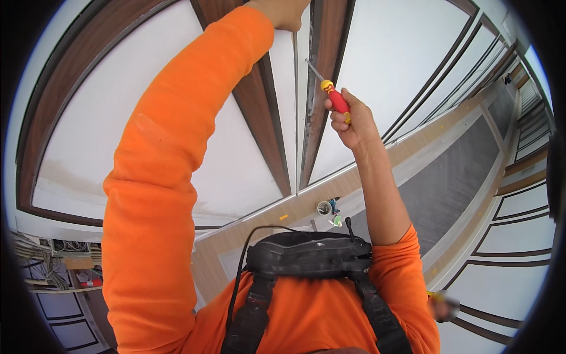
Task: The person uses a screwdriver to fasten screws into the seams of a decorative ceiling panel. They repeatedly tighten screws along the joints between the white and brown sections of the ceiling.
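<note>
Head view: right hand [357, 123] wraps fingers round a screwdriver [338, 101], probably light, rigid, best gripped by its handle; left hand [285, 13] cropped, fingers unclear.

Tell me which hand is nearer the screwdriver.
Right. The right hand grips the screwdriver; the left hand is apart from it, above and to its left in the picture.

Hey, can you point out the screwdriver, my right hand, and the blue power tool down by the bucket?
Screwdriver [338, 101]: head view, on its red handle.
Right hand [357, 125]: head view, on the back of the hand.
Blue power tool [334, 205]: head view, on its body.
</note>
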Tool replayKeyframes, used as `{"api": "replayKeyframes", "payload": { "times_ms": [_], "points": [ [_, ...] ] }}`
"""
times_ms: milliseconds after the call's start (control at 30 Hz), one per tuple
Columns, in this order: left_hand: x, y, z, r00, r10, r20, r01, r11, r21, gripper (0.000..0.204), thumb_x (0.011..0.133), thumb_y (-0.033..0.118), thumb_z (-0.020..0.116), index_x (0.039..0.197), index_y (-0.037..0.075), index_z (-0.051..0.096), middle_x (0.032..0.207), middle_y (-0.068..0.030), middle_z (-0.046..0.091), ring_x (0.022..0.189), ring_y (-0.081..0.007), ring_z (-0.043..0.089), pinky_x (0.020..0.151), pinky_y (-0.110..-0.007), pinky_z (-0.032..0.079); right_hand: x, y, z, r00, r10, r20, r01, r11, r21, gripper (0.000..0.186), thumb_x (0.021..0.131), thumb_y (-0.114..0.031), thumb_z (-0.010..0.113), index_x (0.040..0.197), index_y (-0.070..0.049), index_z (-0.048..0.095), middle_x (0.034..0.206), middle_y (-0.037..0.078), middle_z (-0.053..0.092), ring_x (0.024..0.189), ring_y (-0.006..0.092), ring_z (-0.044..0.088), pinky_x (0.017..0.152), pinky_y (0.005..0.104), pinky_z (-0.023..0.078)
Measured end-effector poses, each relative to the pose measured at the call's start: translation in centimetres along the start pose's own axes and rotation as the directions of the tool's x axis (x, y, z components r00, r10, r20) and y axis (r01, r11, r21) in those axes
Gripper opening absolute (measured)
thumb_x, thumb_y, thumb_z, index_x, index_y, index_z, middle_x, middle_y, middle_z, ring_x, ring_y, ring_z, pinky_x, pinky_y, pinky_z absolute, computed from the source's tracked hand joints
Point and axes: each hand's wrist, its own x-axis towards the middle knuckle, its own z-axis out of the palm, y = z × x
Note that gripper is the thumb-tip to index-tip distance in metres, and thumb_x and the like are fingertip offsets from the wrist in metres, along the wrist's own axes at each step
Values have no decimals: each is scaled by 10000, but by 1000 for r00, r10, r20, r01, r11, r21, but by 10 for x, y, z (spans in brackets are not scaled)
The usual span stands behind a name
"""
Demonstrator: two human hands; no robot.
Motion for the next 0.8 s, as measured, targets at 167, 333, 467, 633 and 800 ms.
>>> {"api": "replayKeyframes", "payload": {
  "times_ms": [167, 333, 467, 633, 800],
  "points": [
    [3, -3, 1, 1000, 1, 8, -1, 1000, -8, 1092, 741, 435, 836, 1630, 138, 274, 1725, -174, 113, 1605, -339, 19, 1284, -594, -8, 2, 6, 9, 750, -646, 145, 389, 253, -886, 194, 985, -203, 633, 1064, -26, 626, 831, 139, 667, 633, 194, 641, 461, 292, 434],
    [3, -4, 14, 999, 14, -35, -14, 1000, -24, 1069, 749, 425, 823, 1626, 133, 286, 1724, -174, 122, 1604, -340, 21, 1284, -593, -16, -3, 10, 11, 568, -687, 455, 211, -413, -886, 117, 984, -146, 596, 979, -32, 622, 776, 114, 651, 636, 203, 644, 464, 318, 458],
    [-1, 1, 12, 999, 3, -47, -2, 1000, 14, 1063, 745, 424, 823, 1621, 131, 297, 1722, -172, 133, 1604, -340, 26, 1285, -592, -18, 5, -4, -6, 895, -393, 208, 340, 304, -890, 159, 1001, -188, 615, 1059, -41, 630, 795, 79, 612, 588, 139, 549, 444, 285, 449],
    [2, -3, 14, 996, -3, -89, 6, 999, 33, 1051, 759, 436, 816, 1623, 140, 296, 1724, -162, 137, 1604, -336, 25, 1286, -591, -12, -1, 3, -1, 850, -491, 188, 387, 342, -856, 187, 920, -155, 670, 1046, -19, 649, 852, 137, 621, 639, 162, 596, 475, 316, 470],
    [2, -5, -1, 998, -9, 63, 8, 1000, 28, 1053, 762, 437, 818, 1625, 140, 292, 1725, -161, 128, 1605, -334, 19, 1284, -591, -17, -2, 5, 6, 615, -657, 437, 253, -361, -898, 310, 904, -151, 699, 1173, -3, 655, 919, 137, 675, 783, 270, 695, 558, 417, 554]
  ]
}}
